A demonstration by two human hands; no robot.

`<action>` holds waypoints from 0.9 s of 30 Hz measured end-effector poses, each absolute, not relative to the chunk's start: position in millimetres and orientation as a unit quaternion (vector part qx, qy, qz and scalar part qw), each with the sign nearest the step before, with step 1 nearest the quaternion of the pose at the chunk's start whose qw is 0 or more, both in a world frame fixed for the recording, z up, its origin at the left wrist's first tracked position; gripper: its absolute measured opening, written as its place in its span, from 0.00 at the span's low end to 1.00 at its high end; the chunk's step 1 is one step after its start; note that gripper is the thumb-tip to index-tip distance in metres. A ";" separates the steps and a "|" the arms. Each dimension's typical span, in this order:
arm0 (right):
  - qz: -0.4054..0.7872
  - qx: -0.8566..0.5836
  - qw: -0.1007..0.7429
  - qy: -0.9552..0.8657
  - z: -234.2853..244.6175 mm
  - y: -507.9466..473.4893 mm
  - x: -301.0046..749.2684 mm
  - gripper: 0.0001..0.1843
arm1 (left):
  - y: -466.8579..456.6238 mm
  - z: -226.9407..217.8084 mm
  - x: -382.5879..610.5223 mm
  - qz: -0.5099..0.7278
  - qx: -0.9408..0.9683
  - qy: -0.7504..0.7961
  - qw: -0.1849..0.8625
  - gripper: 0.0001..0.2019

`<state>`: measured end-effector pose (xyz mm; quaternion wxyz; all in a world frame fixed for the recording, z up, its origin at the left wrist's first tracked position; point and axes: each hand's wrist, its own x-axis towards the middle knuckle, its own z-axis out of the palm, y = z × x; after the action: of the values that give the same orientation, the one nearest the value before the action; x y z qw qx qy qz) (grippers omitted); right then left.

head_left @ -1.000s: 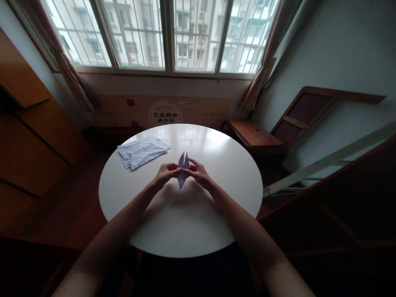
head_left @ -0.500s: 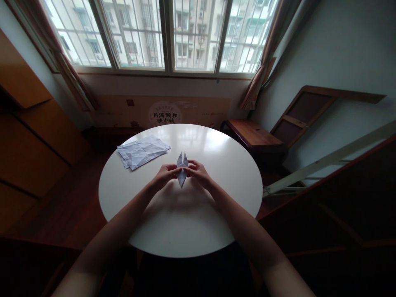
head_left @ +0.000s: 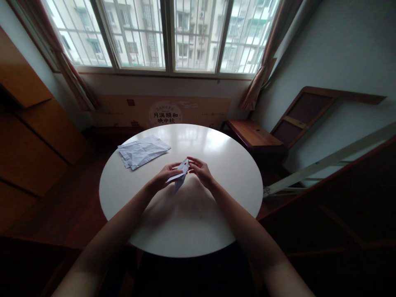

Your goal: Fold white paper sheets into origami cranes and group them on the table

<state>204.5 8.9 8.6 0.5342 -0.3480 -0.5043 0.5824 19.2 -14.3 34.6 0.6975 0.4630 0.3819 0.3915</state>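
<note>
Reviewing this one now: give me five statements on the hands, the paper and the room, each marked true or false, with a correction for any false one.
1. The left hand holds a folded paper. True.
2. The right hand lies flat on the table, well away from the folded paper. False: the right hand is raised, with its fingertips at or very near the folded paper's edge.
3. A few creased sheets lie on the table, beyond the left hand. True.
4. The table has a square top. False: the table's edge is rounded.
5. The curtains are drawn across the window. False: the curtains hang at either side of the window.
</note>
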 end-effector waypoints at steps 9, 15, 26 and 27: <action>0.589 -0.321 0.540 -0.508 8.5 7.8 205.0 0.12 | -12.4 30.5 18.8 0.355 0.492 0.385 0.696 0.25; 0.495 -0.346 0.530 -0.595 9.1 8.4 204.3 0.11 | -12.4 28.1 18.0 0.340 0.483 0.365 0.720 0.22; 0.386 -0.356 0.500 -0.688 9.8 2.7 202.6 0.16 | -7.4 18.6 21.6 0.374 0.508 0.416 0.654 0.19; 0.385 -0.353 0.500 -0.691 9.4 2.9 202.8 0.15 | -7.5 18.6 21.6 0.377 0.509 0.418 0.651 0.19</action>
<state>202.8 2.9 9.4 0.4998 -0.3528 -0.6909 0.3852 21.6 -7.5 18.6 0.6513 0.5090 0.4181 0.3768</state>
